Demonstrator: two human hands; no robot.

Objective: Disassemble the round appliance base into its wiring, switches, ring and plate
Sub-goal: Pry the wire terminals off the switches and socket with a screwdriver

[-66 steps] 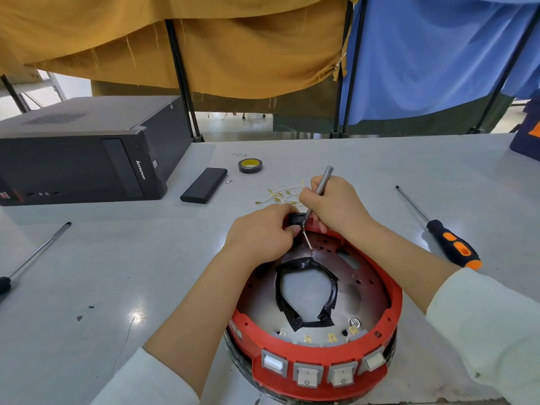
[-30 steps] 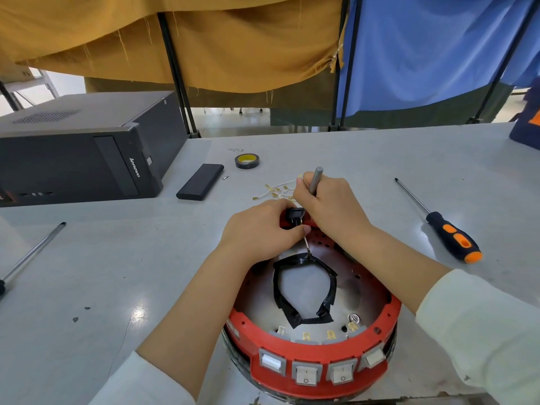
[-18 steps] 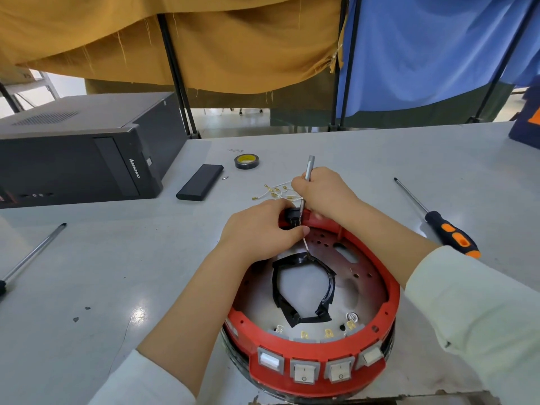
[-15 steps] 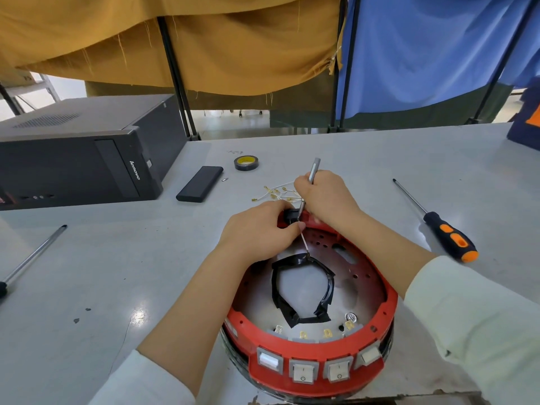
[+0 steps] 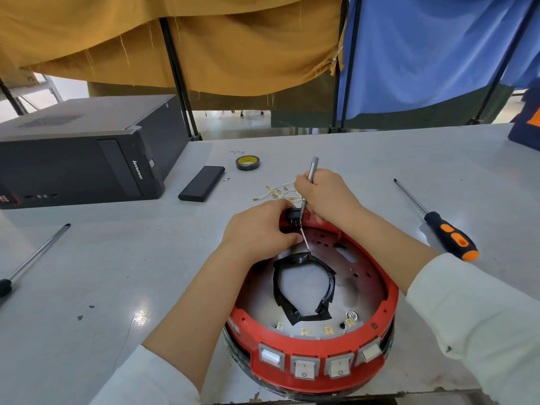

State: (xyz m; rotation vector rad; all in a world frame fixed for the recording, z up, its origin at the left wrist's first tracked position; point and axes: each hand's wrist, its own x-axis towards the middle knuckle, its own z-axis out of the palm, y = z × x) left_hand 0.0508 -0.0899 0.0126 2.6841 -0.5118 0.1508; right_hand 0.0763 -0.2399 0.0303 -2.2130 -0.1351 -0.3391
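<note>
The round appliance base (image 5: 388, 299) lies at the table's near edge: a red ring over a perforated metal plate (image 5: 362, 273) with a black gasket (image 5: 304, 287) around its middle opening. Several white rocker switches (image 5: 304, 368) sit in the ring's near side. My left hand (image 5: 260, 229) grips a small black socket (image 5: 293, 214) at the ring's far rim. My right hand (image 5: 327, 197) holds a thin grey precision screwdriver (image 5: 311, 171), its tip down beside the socket. Loose white wires with brass terminals (image 5: 277, 191) lie just beyond.
A black computer case (image 5: 87, 159) fills the far left. A black power bank (image 5: 201, 184) and a tape roll (image 5: 247, 163) lie behind the base. An orange-black screwdriver (image 5: 447, 235) is on the right, and another screwdriver (image 5: 32, 258) on the left. Fabric curtains hang behind.
My right hand has shifted slightly on the precision screwdriver, tilting it more upright at the socket. My left hand stays on the socket and the base has not moved.
</note>
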